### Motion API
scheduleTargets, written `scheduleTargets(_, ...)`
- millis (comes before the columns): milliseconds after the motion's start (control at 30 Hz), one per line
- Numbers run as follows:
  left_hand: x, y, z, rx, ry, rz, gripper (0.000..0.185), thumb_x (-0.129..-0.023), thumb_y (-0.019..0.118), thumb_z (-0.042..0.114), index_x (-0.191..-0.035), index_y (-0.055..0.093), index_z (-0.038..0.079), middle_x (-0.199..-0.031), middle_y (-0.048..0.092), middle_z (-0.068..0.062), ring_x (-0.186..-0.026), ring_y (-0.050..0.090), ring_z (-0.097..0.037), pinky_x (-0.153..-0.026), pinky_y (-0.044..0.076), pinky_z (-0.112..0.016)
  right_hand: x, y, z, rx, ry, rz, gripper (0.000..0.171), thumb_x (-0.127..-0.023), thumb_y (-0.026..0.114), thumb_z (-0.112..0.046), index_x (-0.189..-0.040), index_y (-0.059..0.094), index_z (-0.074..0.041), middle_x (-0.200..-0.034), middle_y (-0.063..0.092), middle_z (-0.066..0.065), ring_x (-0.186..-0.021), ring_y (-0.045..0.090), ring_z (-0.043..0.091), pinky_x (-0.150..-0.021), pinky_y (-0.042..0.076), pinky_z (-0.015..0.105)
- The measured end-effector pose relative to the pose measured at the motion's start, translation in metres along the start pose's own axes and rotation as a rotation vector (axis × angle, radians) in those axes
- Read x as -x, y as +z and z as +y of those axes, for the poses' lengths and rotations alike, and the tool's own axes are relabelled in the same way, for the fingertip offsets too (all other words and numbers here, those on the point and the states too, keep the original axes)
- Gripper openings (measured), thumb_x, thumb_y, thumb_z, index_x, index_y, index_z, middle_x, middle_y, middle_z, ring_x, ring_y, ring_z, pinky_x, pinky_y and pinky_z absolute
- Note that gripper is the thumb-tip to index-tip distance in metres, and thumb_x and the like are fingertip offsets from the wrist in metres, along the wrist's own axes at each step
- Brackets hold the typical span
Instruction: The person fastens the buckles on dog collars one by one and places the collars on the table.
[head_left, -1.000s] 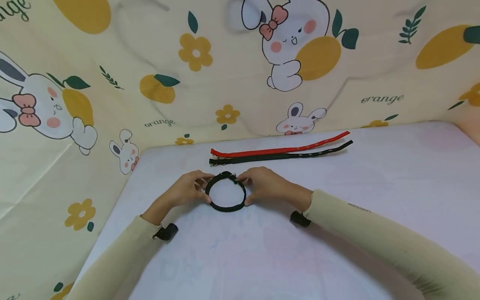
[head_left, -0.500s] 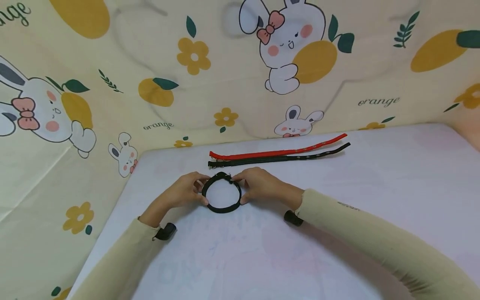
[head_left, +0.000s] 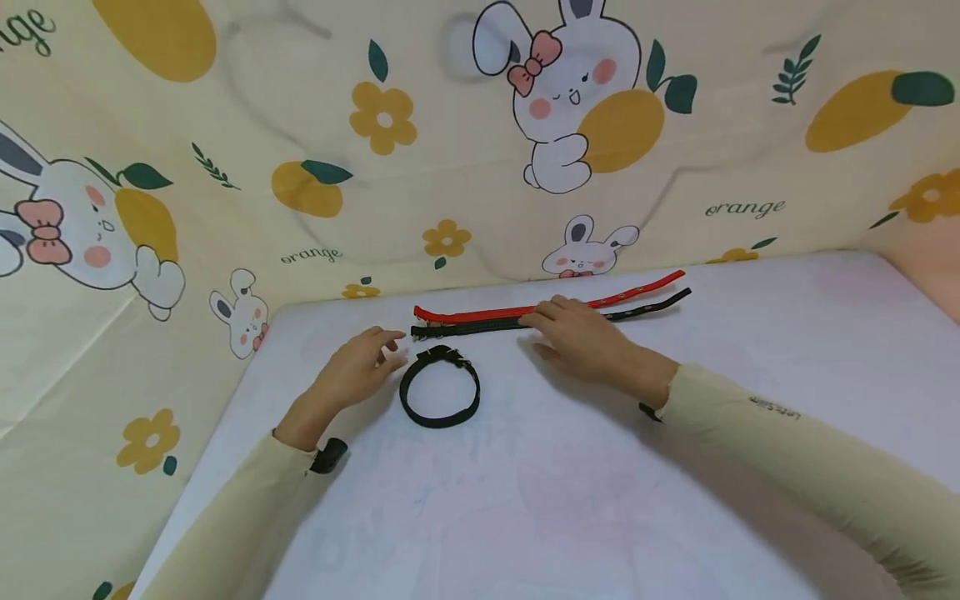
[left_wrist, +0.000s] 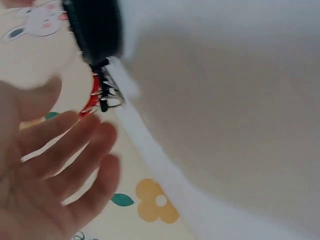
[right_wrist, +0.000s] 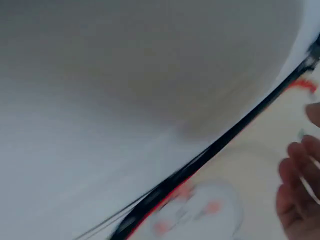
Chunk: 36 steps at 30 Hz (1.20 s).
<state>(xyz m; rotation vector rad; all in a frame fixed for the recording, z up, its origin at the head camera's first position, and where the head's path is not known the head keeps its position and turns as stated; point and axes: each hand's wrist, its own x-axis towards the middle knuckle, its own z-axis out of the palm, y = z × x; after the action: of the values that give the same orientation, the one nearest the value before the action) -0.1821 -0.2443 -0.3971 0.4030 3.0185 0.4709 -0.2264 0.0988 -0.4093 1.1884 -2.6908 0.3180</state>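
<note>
Three straps on the white table [head_left: 420, 517]: black loop [head_left: 441, 422] in front; red strap [head_left: 487, 317] and straight black strap [head_left: 472, 329] side by side behind it. Left hand [head_left: 352, 369] just beside the loop, fingers spread. Right hand [head_left: 588, 340] at the straight pair, fingers loosely extended; right wrist view's blurry, can't confirm contact.

Left hand [head_left: 356, 368]: no longer gripping the left side of the black loop [head_left: 440, 422]; now just beside it, fingers clear of the band;
Right hand [head_left: 581, 337]: gone from the loop's right side; now farther forward, fingertips over the straight black strap [head_left: 472, 328], contact unclear;
Black loop: held from both sides before; now released;
Black strap and red strap [head_left: 472, 317]: middles newly part-hidden by the right hand.
</note>
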Motion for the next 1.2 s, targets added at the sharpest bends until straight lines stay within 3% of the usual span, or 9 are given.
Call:
scheduleTargets(100, -0.006, 0.004, 0.001, -0.173, 0.014, 0.118, 0.039, -0.097, 0.066, 0.021, -0.131, 0.061, 0.003, -0.115, 0.066, -0.013, -0.097, 0.066, -0.028, -0.081, 0.057, -0.043, 0.017, -0.007, 0.03, 0.095, -0.03, 0.138, 0.033, -0.09, 0.073, -0.019, -0.12, 0.067, -0.006, -0.113, 0.069, 0.01, -0.111, 0.06, 0.03, -0.098, 0.05, 0.046)
scheduleTargets(200, -0.01, 0.007, 0.001, -0.367, 0.08, 0.218, 0.035, -0.094, 0.069, 0.018, -0.124, 0.065, 0.002, -0.11, 0.068, -0.014, -0.098, 0.065, -0.032, -0.081, 0.056, -0.045, 0.035, -0.014, 0.059, 0.149, -0.029, 0.238, 0.028, -0.086, 0.076, -0.016, -0.111, 0.069, -0.005, -0.106, 0.07, 0.011, -0.106, 0.061, 0.031, -0.093, 0.052, 0.046)
scheduleTargets(367, -0.02, 0.011, -0.001, -0.621, 0.149, 0.279, 0.037, -0.094, 0.069, 0.023, -0.123, 0.064, 0.0, -0.108, 0.068, -0.015, -0.097, 0.065, -0.032, -0.078, 0.055, -0.045, 0.057, -0.026, 0.098, 0.236, 0.014, 0.357, 0.023, -0.085, 0.074, -0.011, -0.105, 0.069, -0.001, -0.101, 0.07, 0.015, -0.101, 0.06, 0.035, -0.084, 0.051, 0.049)
scheduleTargets(467, -0.029, 0.013, -0.002, -0.559, 0.109, 0.261, 0.046, -0.097, 0.065, 0.028, -0.132, 0.058, -0.001, -0.116, 0.066, -0.017, -0.105, 0.064, -0.033, -0.085, 0.055, -0.046, 0.067, -0.032, 0.11, 0.226, 0.133, 0.379, 0.022, -0.09, 0.068, -0.016, -0.105, 0.068, 0.0, -0.105, 0.068, 0.018, -0.104, 0.058, 0.037, -0.088, 0.048, 0.052)
scheduleTargets(667, -0.04, 0.017, -0.005, -0.071, -0.096, 0.152, 0.05, -0.099, 0.061, 0.032, -0.14, 0.053, 0.003, -0.122, 0.064, -0.016, -0.112, 0.061, -0.032, -0.095, 0.053, -0.046, 0.084, -0.036, 0.113, 0.102, 0.426, 0.191, 0.041, -0.098, 0.058, -0.032, -0.123, 0.06, 0.001, -0.125, 0.057, 0.026, -0.119, 0.047, 0.046, -0.1, 0.038, 0.06)
scheduleTargets(767, -0.042, 0.018, -0.009, 0.053, -0.155, 0.082, 0.05, -0.099, 0.063, 0.028, -0.14, 0.053, 0.002, -0.123, 0.064, -0.017, -0.108, 0.063, -0.03, -0.093, 0.053, -0.045, 0.087, -0.035, 0.113, 0.063, 0.502, 0.115, 0.05, -0.1, 0.053, -0.04, -0.128, 0.056, 0.001, -0.131, 0.052, 0.028, -0.124, 0.041, 0.048, -0.102, 0.034, 0.063)
scheduleTargets(967, -0.049, 0.019, -0.015, 0.066, -0.118, -0.018, 0.051, -0.097, 0.066, 0.027, -0.139, 0.053, 0.001, -0.119, 0.064, -0.017, -0.105, 0.063, -0.03, -0.093, 0.053, -0.045, 0.09, -0.032, 0.115, 0.056, 0.565, 0.06, 0.057, -0.098, 0.053, -0.046, -0.129, 0.054, 0.003, -0.132, 0.049, 0.031, -0.124, 0.039, 0.051, -0.101, 0.033, 0.066)
scheduleTargets(1100, -0.048, 0.023, -0.017, 0.037, -0.139, 0.007, 0.052, -0.096, 0.066, 0.033, -0.139, 0.054, 0.005, -0.116, 0.065, -0.014, -0.103, 0.063, -0.028, -0.09, 0.054, -0.044, 0.093, -0.032, 0.117, 0.063, 0.578, 0.0, 0.062, -0.099, 0.051, -0.047, -0.132, 0.051, 0.005, -0.131, 0.05, 0.034, -0.119, 0.042, 0.054, -0.097, 0.035, 0.067)
scheduleTargets(1200, -0.039, 0.026, -0.013, -0.072, -0.129, 0.05, 0.049, -0.097, 0.065, 0.032, -0.136, 0.056, 0.005, -0.116, 0.065, -0.014, -0.102, 0.064, -0.029, -0.087, 0.055, -0.045, 0.093, -0.032, 0.117, 0.067, 0.571, -0.038, 0.065, -0.099, 0.05, -0.048, -0.135, 0.048, 0.007, -0.129, 0.051, 0.036, -0.116, 0.046, 0.054, -0.096, 0.038, 0.067)
